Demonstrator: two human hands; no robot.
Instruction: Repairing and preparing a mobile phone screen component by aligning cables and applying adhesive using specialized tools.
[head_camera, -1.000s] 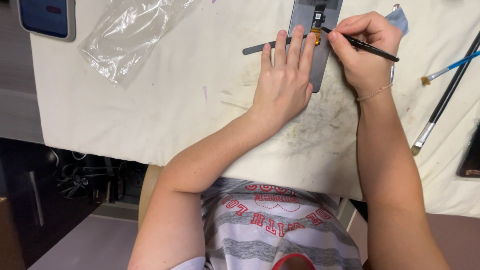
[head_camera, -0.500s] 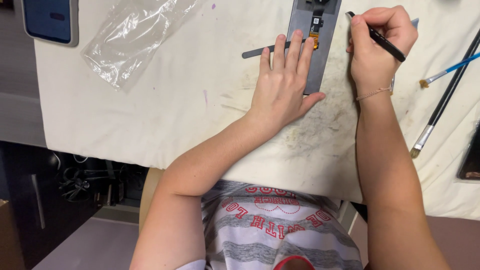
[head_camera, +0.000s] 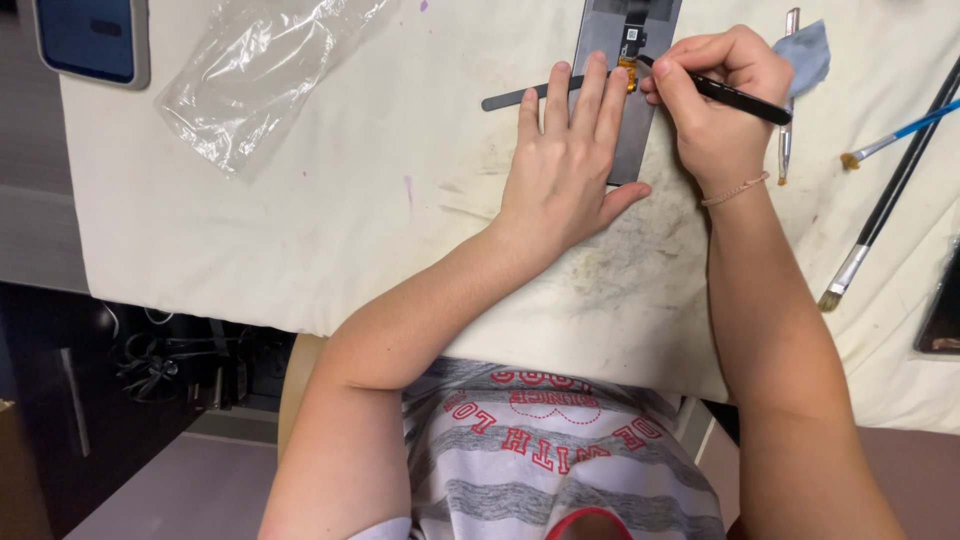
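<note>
A grey flat phone panel (head_camera: 640, 110) lies on the cream cloth (head_camera: 330, 200) at the top middle, with a small orange connector (head_camera: 628, 72) near its upper part. My left hand (head_camera: 567, 160) lies flat on the panel, fingers spread, pinning it down. My right hand (head_camera: 715, 95) grips a thin black tool (head_camera: 745, 100) like a pen, its tip touching the panel next to the orange connector. A dark flat strip (head_camera: 510, 99) pokes out left from under my left fingers.
A crumpled clear plastic bag (head_camera: 260, 75) lies at the upper left, beside a blue phone (head_camera: 90, 40) at the corner. To the right are metal tweezers (head_camera: 788, 90), a blue-grey cloth scrap (head_camera: 808, 55), a blue-handled brush (head_camera: 895, 135), a long black brush (head_camera: 890, 200) and a dark device (head_camera: 943, 310).
My right hand lifted the black tool up and to the right half a second ago, then brought its tip back down onto the panel by the orange connector. My left hand stayed put.
</note>
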